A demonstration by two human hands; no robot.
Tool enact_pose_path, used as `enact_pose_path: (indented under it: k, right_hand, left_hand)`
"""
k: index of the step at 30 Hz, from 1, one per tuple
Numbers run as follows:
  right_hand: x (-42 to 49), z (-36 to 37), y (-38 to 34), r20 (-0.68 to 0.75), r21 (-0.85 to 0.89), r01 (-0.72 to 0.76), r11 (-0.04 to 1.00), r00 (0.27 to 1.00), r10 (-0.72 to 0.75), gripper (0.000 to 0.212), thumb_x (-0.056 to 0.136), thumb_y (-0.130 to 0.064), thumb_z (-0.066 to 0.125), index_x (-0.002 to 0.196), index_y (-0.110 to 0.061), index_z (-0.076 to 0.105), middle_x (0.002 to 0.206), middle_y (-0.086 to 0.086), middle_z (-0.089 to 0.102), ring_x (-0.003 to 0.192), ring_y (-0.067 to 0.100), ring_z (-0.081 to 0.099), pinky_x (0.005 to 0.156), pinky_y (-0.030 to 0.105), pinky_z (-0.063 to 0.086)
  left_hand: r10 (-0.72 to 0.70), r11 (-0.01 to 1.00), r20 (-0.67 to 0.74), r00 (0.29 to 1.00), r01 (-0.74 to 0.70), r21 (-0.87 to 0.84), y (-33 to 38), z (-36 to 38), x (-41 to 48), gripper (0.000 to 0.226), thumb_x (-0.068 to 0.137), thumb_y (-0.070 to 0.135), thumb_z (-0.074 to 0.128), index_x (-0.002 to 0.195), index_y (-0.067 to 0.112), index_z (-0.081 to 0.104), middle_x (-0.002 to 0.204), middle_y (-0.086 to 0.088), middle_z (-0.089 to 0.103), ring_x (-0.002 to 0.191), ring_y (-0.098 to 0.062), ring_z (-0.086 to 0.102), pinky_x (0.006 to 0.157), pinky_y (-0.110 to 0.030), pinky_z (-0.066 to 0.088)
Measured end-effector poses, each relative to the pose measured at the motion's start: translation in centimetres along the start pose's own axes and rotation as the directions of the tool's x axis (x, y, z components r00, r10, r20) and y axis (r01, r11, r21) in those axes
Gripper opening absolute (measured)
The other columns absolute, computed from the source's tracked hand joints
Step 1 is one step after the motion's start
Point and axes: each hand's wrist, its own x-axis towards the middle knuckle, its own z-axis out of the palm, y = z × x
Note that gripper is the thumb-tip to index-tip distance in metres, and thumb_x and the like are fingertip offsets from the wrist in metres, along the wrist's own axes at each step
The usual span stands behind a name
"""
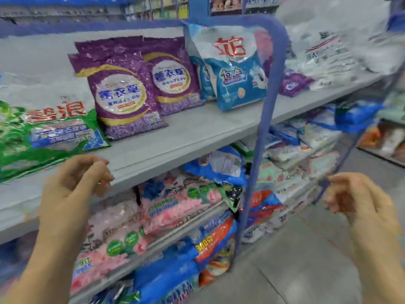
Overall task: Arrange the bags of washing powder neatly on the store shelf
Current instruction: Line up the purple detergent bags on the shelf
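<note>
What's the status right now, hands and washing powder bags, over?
Left hand empty, loosely curled. Right hand empty too. Purple bags upright on shelf, untouched. Nothing between hands and bags.

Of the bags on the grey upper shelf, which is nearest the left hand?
The green plastic bag with red lettering at the shelf's left end, above the left hand; the purple bags and blue bag stand farther right.

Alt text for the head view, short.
The left hand and right hand, both empty with loosely curled fingers, hover before a grey store shelf holding a green bag, purple bags and blue bags of washing powder. Pink bags lie on the shelf below.
</note>
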Motion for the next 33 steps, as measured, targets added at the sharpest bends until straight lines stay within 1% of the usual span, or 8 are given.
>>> enact_pose_path:
  k: [3,5,7,16,23,27,31,33]
  right_hand:
    - [-0.4,-6.2,2.3,-0.055,-0.085,-0.063,0.994,0.997,0.058,0.041,0.095,-0.029,0.040,0.066,-0.036,0.067,0.051,-0.011,0.055,0.046,0.002,0.045,0.045,0.010,0.033]
    - [0.0,-9.9,3.1,-0.054,-0.095,-0.099,0.991,0.994,0.094,0.032,0.086,-0.051,0.046,0.067,-0.035,0.067,0.050,-0.010,0.053,0.046,0.002,0.044,0.045,0.011,0.033]
    - [1.2,-14.0,4.0,-0.034,-0.107,-0.132,0.985,0.991,0.130,0.043,0.070,-0.071,0.050,0.068,-0.031,0.065,0.050,-0.009,0.049,0.047,0.002,0.041,0.045,0.012,0.033]
    - [10.0,-28.6,7.5,-0.080,-0.115,-0.239,0.964,0.970,0.231,0.061,0.058,-0.082,0.054,0.070,-0.023,0.063,0.051,-0.004,0.047,0.047,0.004,0.039,0.045,0.012,0.032]
    - [17.8,-32.1,12.4,-0.079,-0.074,-0.272,0.960,0.961,0.266,0.066,0.053,-0.085,0.055,0.072,-0.023,0.064,0.052,-0.001,0.048,0.049,0.008,0.044,0.047,0.015,0.038]
    - [23.9,-32.2,15.0,-0.038,-0.048,-0.218,0.975,0.975,0.217,0.062,0.053,-0.084,0.057,0.070,-0.025,0.066,0.051,-0.002,0.049,0.048,0.008,0.044,0.046,0.015,0.037]
    - [31.2,-31.7,16.9,0.013,-0.039,-0.153,0.987,0.988,0.153,0.063,0.054,-0.085,0.056,0.072,-0.026,0.067,0.051,-0.002,0.051,0.048,0.007,0.044,0.046,0.015,0.038]
    - [34.7,-31.1,17.9,0.048,-0.050,-0.121,0.991,0.991,0.123,0.061,0.056,-0.084,0.055,0.073,-0.027,0.067,0.052,-0.003,0.052,0.048,0.006,0.046,0.047,0.015,0.040]
  left_hand:
    - [-0.099,0.995,0.049,0.994,0.099,0.006,-1.2,6.3,-3.3,0.032,0.092,0.016,0.054,0.068,0.033,0.067,0.057,0.014,0.061,0.054,0.002,0.052,0.053,-0.009,0.044]
    - [-0.129,0.992,0.094,0.987,0.128,0.011,-1.3,11.1,-5.7,0.027,0.093,0.016,0.052,0.070,0.025,0.064,0.055,0.012,0.059,0.052,0.000,0.050,0.052,-0.010,0.042]
    - [-0.141,0.990,0.111,0.984,0.143,-0.014,-1.1,15.9,-7.8,0.023,0.093,0.014,0.051,0.073,0.021,0.061,0.055,0.010,0.057,0.051,-0.001,0.047,0.052,-0.009,0.041]
    - [-0.229,0.971,0.185,0.956,0.238,-0.024,0.4,33.5,-12.2,0.030,0.092,0.016,0.053,0.066,0.025,0.065,0.056,0.008,0.057,0.051,-0.003,0.048,0.048,-0.012,0.042]
    - [-0.227,0.973,0.188,0.956,0.230,0.007,1.0,42.7,-9.5,0.027,0.091,0.015,0.052,0.069,0.022,0.067,0.056,0.008,0.059,0.054,-0.003,0.053,0.054,-0.011,0.045]
    - [-0.181,0.982,0.146,0.973,0.186,-0.021,0.5,47.2,-6.0,0.018,0.078,0.037,0.055,0.070,0.029,0.069,0.058,0.009,0.062,0.055,-0.002,0.054,0.054,-0.012,0.044]
    - [-0.152,0.988,0.049,0.987,0.153,-0.024,0.0,50.8,-2.0,0.022,0.091,0.017,0.052,0.074,0.019,0.066,0.060,0.008,0.062,0.057,-0.001,0.054,0.056,-0.010,0.045]
    - [-0.131,0.991,0.019,0.991,0.132,-0.025,-0.3,52.1,-0.3,0.019,0.087,0.036,0.056,0.076,0.028,0.069,0.063,0.007,0.063,0.063,-0.005,0.056,0.063,-0.014,0.047]
